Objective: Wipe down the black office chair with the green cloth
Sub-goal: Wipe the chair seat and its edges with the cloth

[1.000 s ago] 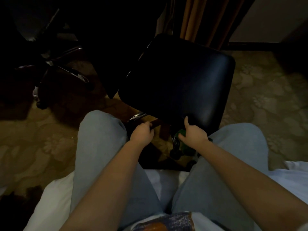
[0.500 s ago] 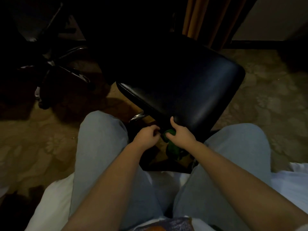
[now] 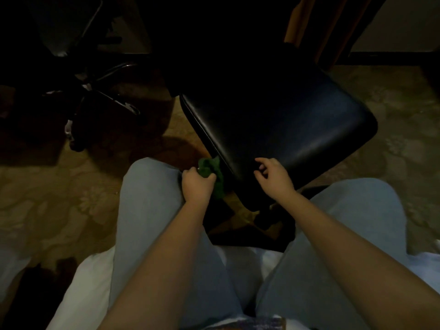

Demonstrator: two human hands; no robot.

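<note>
The black office chair (image 3: 281, 120) stands in front of my knees, its shiny seat turned cornerwise toward me. My left hand (image 3: 196, 185) grips the bunched green cloth (image 3: 212, 172) at the seat's near left edge, and part of the cloth hangs below my fist. My right hand (image 3: 273, 176) hovers over the seat's near corner with fingers loosely curled and holds nothing. The chair's base is mostly hidden under the seat.
A second office chair with a star base (image 3: 102, 98) stands in the dark at the far left. Orange curtains (image 3: 307, 25) hang behind the seat. Patterned carpet (image 3: 59, 198) covers the floor. I sit on white bedding (image 3: 78, 294) with my knees either side.
The green cloth has passed from my right hand to my left, which moved it out to the seat's left edge. My right hand lifted onto the near corner. The seat has rotated.
</note>
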